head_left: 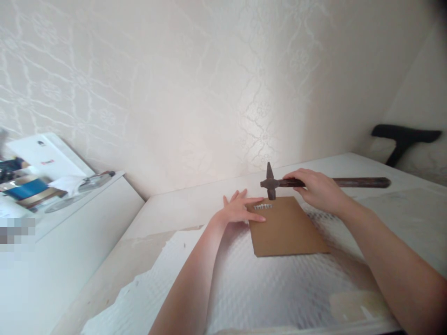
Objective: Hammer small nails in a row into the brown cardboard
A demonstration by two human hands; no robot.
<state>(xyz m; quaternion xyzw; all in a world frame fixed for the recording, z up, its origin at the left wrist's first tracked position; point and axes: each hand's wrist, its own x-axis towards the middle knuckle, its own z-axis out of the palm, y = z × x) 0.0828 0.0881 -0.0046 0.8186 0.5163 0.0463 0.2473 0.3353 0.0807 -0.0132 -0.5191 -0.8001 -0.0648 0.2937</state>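
Observation:
A brown cardboard sheet (286, 229) lies on the white table (181, 204). A short row of small nails (263, 206) stands near its far edge. My left hand (237, 210) rests flat on the sheet's far left corner, fingers spread, close to the nails. My right hand (319, 188) is closed round the handle of a dark hammer (275, 182), gripping it close to the head. The hammer head hovers just above the nails, and the long handle sticks out to the right.
Bubble wrap (265, 288) covers the table under the cardboard. A patterned wall (209, 93) stands right behind. At left, a white surface (63, 204) holds tape rolls and clutter. A black object (401, 137) leans at the far right.

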